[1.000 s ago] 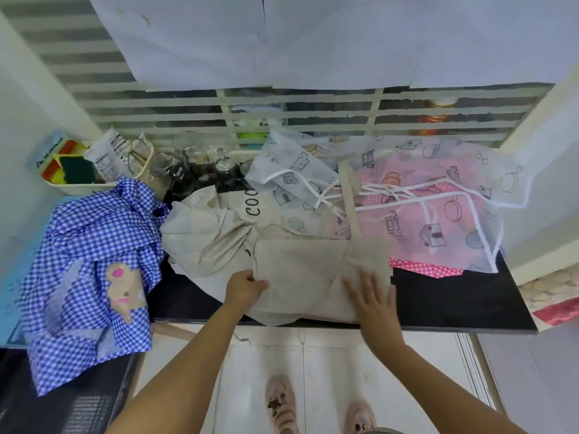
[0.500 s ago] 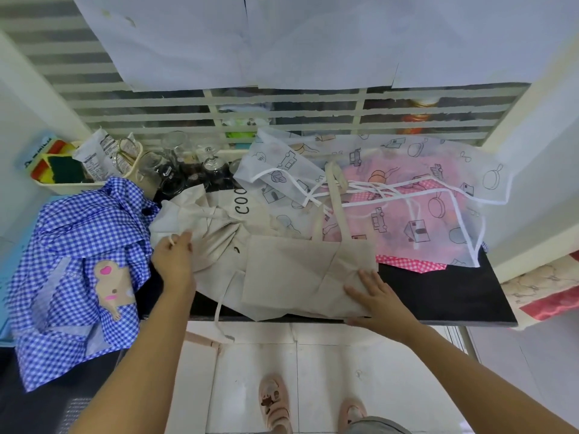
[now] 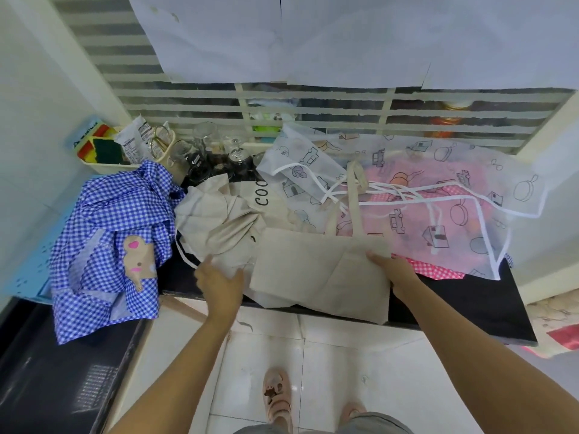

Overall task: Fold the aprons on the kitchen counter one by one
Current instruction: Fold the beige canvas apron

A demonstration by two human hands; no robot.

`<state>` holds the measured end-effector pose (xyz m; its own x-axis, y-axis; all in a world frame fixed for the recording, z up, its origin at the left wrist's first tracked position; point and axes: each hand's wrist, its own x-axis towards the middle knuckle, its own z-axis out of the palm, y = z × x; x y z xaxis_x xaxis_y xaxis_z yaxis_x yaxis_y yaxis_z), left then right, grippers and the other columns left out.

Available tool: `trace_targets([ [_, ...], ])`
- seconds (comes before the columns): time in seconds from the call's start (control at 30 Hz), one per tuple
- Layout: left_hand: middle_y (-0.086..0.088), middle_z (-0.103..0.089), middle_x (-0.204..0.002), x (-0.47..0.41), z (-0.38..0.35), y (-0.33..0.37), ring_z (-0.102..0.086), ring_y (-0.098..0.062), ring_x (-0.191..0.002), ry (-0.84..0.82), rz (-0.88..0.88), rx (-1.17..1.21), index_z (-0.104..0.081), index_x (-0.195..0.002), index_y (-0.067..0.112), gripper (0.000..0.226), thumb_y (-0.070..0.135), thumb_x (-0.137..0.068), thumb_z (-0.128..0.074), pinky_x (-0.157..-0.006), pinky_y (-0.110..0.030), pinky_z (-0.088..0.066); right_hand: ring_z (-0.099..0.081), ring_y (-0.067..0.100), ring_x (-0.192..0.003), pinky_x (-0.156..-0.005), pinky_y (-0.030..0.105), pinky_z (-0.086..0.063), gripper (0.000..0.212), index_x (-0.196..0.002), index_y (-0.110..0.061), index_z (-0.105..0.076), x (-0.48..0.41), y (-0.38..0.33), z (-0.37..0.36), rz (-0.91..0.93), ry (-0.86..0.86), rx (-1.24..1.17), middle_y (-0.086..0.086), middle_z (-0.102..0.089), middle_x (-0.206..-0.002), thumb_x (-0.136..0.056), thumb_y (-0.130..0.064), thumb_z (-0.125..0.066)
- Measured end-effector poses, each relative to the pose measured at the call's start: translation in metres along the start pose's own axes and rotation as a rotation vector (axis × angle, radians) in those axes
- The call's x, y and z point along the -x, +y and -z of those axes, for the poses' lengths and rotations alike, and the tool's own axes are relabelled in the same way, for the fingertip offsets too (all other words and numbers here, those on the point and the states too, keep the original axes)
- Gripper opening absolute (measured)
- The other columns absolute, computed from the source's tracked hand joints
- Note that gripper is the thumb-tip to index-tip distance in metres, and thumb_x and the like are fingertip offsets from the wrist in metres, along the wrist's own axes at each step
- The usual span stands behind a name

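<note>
A beige apron with black letters lies partly folded at the front of the black counter, its lower edge hanging over the rim. My left hand grips the crumpled left part of the beige apron. My right hand rests on the folded panel's right edge, thumb tucked under the cloth. A blue checked apron with a bear patch is heaped at the left. A sheer white printed apron lies over a pink checked apron at the right.
Glass jars and a cream basket with sponges and packets stand at the back left, below a barred window. White floor tiles and my sandalled feet are below the counter edge. A wall closes the right side.
My left hand came back from the crumpled cloth at the far left toward the folded panel and took hold there. My right hand slid up along the panel's right edge.
</note>
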<state>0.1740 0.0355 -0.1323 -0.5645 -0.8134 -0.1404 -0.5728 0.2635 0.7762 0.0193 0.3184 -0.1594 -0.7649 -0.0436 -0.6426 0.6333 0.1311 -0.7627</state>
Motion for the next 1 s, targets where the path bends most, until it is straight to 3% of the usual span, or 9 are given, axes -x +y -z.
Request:
trace_targets([
  [0.13,-0.006,-0.044,-0.135,0.037,-0.037,0.009,-0.039,-0.024,-0.126,-0.354,-0.480,-0.202,-0.047,-0.136,0.010,0.064,0.026,-0.080,-0.074,-0.108,-0.032,-0.030,-0.060,0.031,-0.093,-0.082,0.042,-0.050,0.037,-0.118,0.001,-0.058,0.001,-0.008,-0.003,0.005,0.039,-0.001,0.014,-0.063,-0.110,-0.086,-0.013,-0.069],
  [0.27,-0.008,-0.021,-0.155,0.060,-0.076,0.006,-0.016,-0.023,-0.144,-0.601,-0.752,-0.524,-0.019,-0.151,0.014,0.088,0.036,-0.083,-0.070,-0.120,-0.038,-0.009,-0.061,0.023,-0.082,-0.069,0.033,-0.051,0.029,-0.116,-0.003,-0.058,0.013,-0.014,0.011,0.058,0.070,-0.142,0.007,-0.065,-0.097,-0.089,-0.012,-0.065],
  [0.37,-0.010,-0.009,-0.160,0.066,-0.095,0.005,-0.008,-0.025,-0.148,-0.651,-0.855,-0.645,-0.006,-0.153,0.013,0.098,0.034,-0.082,-0.071,-0.121,-0.042,-0.003,-0.061,0.021,-0.083,-0.069,0.033,-0.051,0.033,-0.121,-0.003,-0.056,0.022,-0.011,0.034,0.052,0.123,-0.291,0.007,-0.064,-0.100,-0.089,-0.009,-0.063],
  [0.47,-0.013,-0.030,-0.154,0.076,-0.114,0.012,-0.031,-0.028,-0.141,-0.618,-1.053,-0.663,-0.017,-0.150,0.009,0.114,0.040,-0.063,-0.084,-0.115,-0.046,-0.025,-0.061,0.022,-0.081,-0.065,0.034,-0.050,0.034,-0.123,-0.002,-0.054,0.031,0.004,0.053,-0.065,0.192,-0.500,0.010,-0.065,-0.100,-0.090,-0.005,-0.060],
  [0.53,-0.011,-0.037,-0.150,0.084,-0.126,0.020,-0.039,-0.027,-0.137,-0.623,-1.123,-0.678,-0.023,-0.148,0.007,0.115,0.040,-0.057,-0.087,-0.112,-0.044,-0.025,-0.060,0.023,-0.078,-0.057,0.035,-0.051,0.031,-0.121,-0.001,-0.054,0.041,0.021,0.057,-0.151,0.177,-0.592,0.010,-0.063,-0.092,-0.090,-0.002,-0.056],
  [0.67,-0.009,-0.045,-0.146,0.090,-0.143,0.022,-0.046,-0.028,-0.132,-0.672,-1.203,-0.791,-0.031,-0.144,0.009,0.095,0.023,-0.063,-0.079,-0.110,-0.044,-0.028,-0.064,0.031,-0.085,-0.069,0.042,-0.056,0.029,-0.119,0.000,-0.053,0.062,0.050,0.051,-0.258,-0.015,-0.714,0.016,-0.066,-0.097,-0.092,0.005,-0.045],
  [0.77,-0.007,-0.050,-0.142,0.088,-0.142,0.000,-0.052,-0.028,-0.127,-0.693,-1.178,-0.861,-0.028,-0.146,0.012,0.074,0.032,-0.078,-0.050,-0.104,-0.045,-0.038,-0.070,0.033,-0.085,-0.066,0.041,-0.060,0.019,-0.110,-0.002,-0.055,0.075,0.066,0.047,-0.358,-0.098,-0.775,0.019,-0.071,-0.096,-0.092,0.000,-0.051],
  [0.87,-0.007,-0.044,-0.146,0.081,-0.133,-0.031,-0.048,-0.030,-0.130,-0.696,-1.173,-0.901,-0.005,-0.154,0.015,0.084,0.028,-0.079,-0.042,-0.114,-0.043,-0.027,-0.067,0.035,-0.093,-0.076,0.044,-0.059,0.024,-0.105,0.001,-0.056,0.085,0.072,0.052,-0.442,-0.139,-0.374,0.022,-0.069,-0.101,-0.090,-0.017,-0.063],
  [1.0,-0.006,-0.023,-0.156,0.077,-0.124,-0.048,-0.031,-0.033,-0.138,-0.719,-1.134,-0.826,-0.010,-0.153,0.017,0.088,0.017,-0.077,-0.054,-0.118,-0.037,-0.005,-0.071,0.022,-0.066,-0.063,0.027,-0.058,0.045,-0.076,-0.003,-0.057,0.098,0.056,0.061,-0.426,-0.277,0.567,0.013,-0.073,-0.072,-0.089,-0.046,-0.061],
])
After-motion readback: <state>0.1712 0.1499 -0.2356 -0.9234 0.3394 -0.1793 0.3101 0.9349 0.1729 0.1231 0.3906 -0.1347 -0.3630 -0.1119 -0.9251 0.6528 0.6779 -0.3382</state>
